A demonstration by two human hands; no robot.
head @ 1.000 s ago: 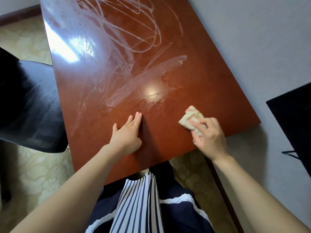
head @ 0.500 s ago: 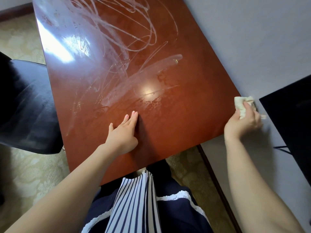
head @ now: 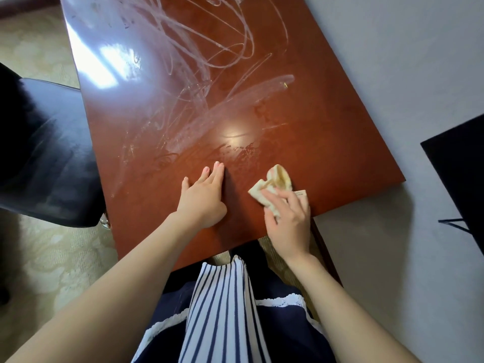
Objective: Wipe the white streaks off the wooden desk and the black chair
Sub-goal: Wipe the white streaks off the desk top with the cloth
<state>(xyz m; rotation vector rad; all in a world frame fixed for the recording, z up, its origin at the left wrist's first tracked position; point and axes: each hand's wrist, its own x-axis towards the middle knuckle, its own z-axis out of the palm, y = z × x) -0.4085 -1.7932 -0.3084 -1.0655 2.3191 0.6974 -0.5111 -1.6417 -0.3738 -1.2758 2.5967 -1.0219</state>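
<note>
The reddish wooden desk (head: pixel 327 132) fills the middle of the head view. White streaks (head: pixel 199 56) loop over its far half and smear toward the centre. My left hand (head: pixel 203 197) lies flat on the near part of the desk, fingers straight. My right hand (head: pixel 286 218) holds a crumpled cream cloth (head: pixel 275 184) against the desk near its front edge, just right of my left hand. The black chair (head: pixel 44 158) stands at the desk's left side, with faint pale marks on its seat.
A grey wall (head: pixel 392 61) runs along the desk's right side. A black flat object (head: pixel 461 174) juts in at the right edge. Patterned beige floor (head: pixel 52 258) lies to the left. My striped and navy clothing (head: pixel 225 315) is below the desk edge.
My right hand with the cloth swept right, off the desk's corner toward the wall, then came back left onto the desk beside my left hand. My left hand stayed flat in place.
</note>
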